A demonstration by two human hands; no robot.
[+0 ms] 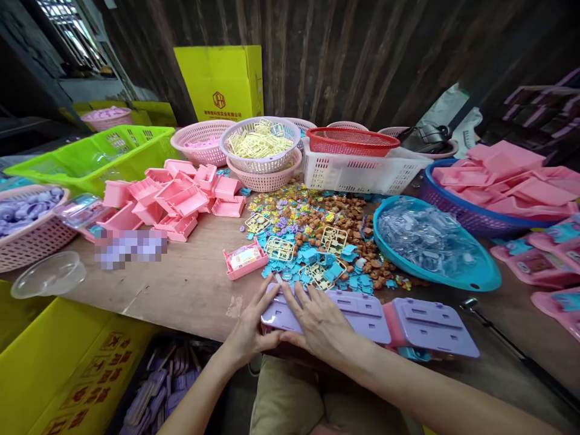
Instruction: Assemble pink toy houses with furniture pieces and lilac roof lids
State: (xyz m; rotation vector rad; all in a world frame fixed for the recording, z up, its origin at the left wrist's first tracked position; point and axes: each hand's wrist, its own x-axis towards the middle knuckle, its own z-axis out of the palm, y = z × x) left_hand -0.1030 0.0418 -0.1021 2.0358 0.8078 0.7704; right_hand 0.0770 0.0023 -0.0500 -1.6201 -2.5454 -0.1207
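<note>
**Both hands flat on a lilac panel at the table's near edge**

We see our left hand (248,329) and right hand (317,323) resting side by side on a lilac plastic panel (362,311) that lies at the near edge of the wooden table (181,284); the fingers are spread and pressed flat on its top, grasping nothing, with the left thumb hooked at the panel's near left corner; a second lilac panel (430,326) lies just to the right, seated on a pink tray whose edge shows between the two; beyond our fingertips spreads a heap of small blue, brown and cream parts (326,241); a small pink tray (244,258) sits near its left edge; a blue basin (480,279) of clear plastic pieces stands to the right; stacked pink trays (176,202) lie farther left.
</note>
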